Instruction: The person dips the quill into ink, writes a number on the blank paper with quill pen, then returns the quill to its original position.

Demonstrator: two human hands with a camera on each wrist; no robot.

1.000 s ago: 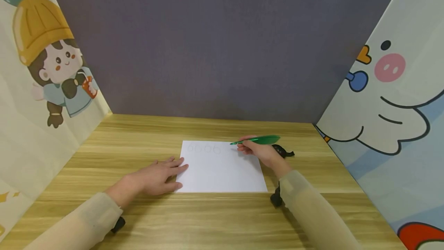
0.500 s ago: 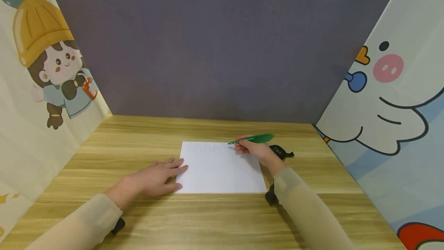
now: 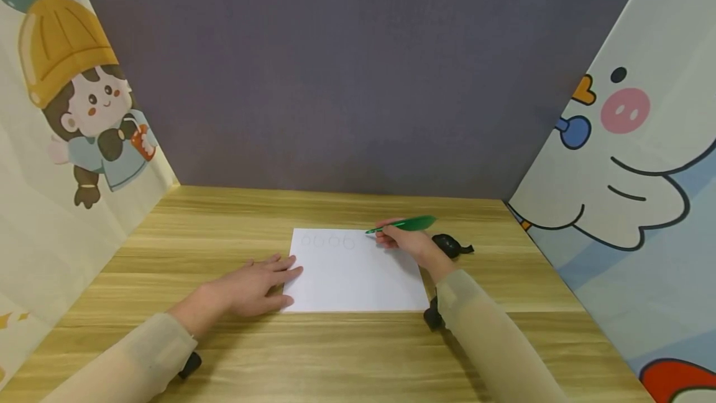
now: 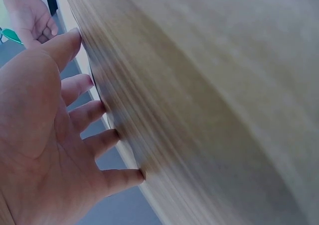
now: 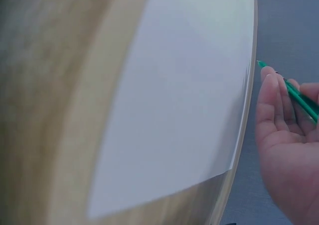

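Note:
A sheet of white paper lies on the wooden table, with several faint looped marks in a row at its upper left. My left hand rests with spread fingers, its fingertips on the paper's left edge. In the left wrist view the same hand is seen from the palm side, its fingertips on the surface. Between thumb and fingers, my right hand pinches a green pen with a leaf-shaped end. The pen's tip points left, close over the paper's top edge, right of the marks.
A small black object with a short tail lies right of the paper. Black devices show under both sleeves. A dark grey panel rises behind the wooden table; cartoon-printed walls flank it.
My right hand has shifted a little to the left with the pen, bringing its tip nearer the row of marks. The left hand and the paper have stayed in place.

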